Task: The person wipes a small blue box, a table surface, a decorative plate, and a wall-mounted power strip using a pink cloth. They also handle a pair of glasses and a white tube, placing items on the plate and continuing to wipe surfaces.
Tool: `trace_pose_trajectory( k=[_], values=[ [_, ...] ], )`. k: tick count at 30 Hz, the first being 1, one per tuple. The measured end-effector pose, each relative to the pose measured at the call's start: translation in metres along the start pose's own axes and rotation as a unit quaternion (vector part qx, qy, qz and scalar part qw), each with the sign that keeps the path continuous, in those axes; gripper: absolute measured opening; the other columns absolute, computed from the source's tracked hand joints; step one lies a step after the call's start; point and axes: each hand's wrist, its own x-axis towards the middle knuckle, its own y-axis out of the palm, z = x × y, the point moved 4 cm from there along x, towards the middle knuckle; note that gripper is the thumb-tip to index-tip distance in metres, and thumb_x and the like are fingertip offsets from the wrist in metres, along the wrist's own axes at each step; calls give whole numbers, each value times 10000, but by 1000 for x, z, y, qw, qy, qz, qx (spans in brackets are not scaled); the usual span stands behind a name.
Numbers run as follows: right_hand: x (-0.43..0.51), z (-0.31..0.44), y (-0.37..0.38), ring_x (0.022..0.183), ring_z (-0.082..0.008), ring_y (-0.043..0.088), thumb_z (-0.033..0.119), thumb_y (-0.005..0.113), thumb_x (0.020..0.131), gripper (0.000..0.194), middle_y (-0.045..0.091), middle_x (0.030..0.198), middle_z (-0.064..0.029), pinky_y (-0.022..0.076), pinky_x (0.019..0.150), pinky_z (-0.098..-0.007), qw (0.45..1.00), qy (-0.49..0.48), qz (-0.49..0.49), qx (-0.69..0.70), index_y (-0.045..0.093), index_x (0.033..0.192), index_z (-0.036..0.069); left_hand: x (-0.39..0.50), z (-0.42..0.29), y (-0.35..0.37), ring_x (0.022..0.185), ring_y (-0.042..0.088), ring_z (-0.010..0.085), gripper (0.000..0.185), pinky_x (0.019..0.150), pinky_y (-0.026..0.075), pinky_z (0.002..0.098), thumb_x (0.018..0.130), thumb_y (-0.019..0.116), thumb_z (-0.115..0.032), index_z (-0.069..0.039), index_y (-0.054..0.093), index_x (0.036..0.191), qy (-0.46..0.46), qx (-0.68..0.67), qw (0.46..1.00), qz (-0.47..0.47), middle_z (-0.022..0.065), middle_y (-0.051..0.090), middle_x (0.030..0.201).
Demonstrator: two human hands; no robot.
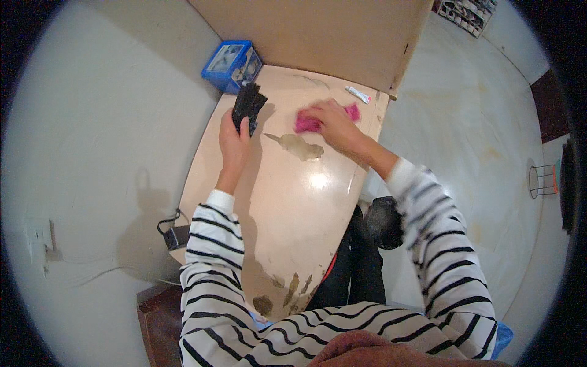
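My left hand [235, 133] holds a black object [247, 103] above the far left part of the table; it looks like folded panels, but I cannot tell its exact kind. Toward the table's far right, my right hand [334, 121] grips a pink cloth [306, 123]. Motion blurs this hand, and its fingers partly hide the cloth. Between the two hands and a little closer to me, a worn patch [300, 147] shows on the pale tabletop [293, 206].
A blue box [234, 64] with pictures stands in the far left corner. A small tube [357, 94] lies near the wooden panel [321, 36] at the back. A black power adapter [176, 237] with a cord sits at the left edge, beside the wall [105, 137].
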Motion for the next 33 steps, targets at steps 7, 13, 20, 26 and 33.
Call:
trace_pose_trajectory(
  k=[7, 13, 20, 26, 33],
  values=[
    [-71, 6, -57, 1177, -361, 549, -85, 540, 832, 415, 641, 1259, -141, 416, 1080, -437, 989, 105, 73, 71, 707, 1160, 108, 68, -3, 70, 1103, 560, 438, 526, 951, 470, 488, 954, 606, -67, 35, 415, 1433, 43, 113, 993, -3, 278, 536, 1217],
    [-31, -11, -29, 1204, -389, 527, -100, 535, 814, 453, 615, 1269, -180, 419, 1070, -445, 985, 113, -124, -33, 670, 1209, 75, 62, 6, 75, 1160, 517, 448, 579, 1011, 432, 496, 922, 601, -16, 46, 386, 1457, 12, 165, 986, 8, 283, 513, 1263],
    [-129, 49, -22, 1153, -351, 581, -104, 543, 824, 390, 652, 1202, -154, 464, 1036, -414, 992, 117, 11, 47, 691, 1147, 60, 18, -2, 36, 1243, 471, 456, 572, 1057, 394, 533, 915, 629, -72, 48, 412, 1431, -23, 134, 990, -35, 279, 498, 1349],
    [-90, 54, -57, 1170, -388, 610, -107, 514, 795, 474, 671, 1232, -168, 478, 1034, -431, 985, 135, -93, 52, 679, 1209, 50, -54, 0, -1, 1265, 476, 429, 486, 1080, 387, 510, 935, 578, -61, 61, 462, 1391, -100, 33, 994, -31, 279, 511, 1351],
    [-160, 166, 46, 1202, -344, 581, -125, 517, 692, 580, 666, 1243, -121, 431, 1070, -461, 982, -44, 148, 104, 704, 1189, 107, -158, -76, -98, 1315, 501, 380, 404, 1099, 410, 425, 971, 486, -10, 35, 510, 1371, -65, -81, 994, 38, 218, 533, 1392]
  ],
)
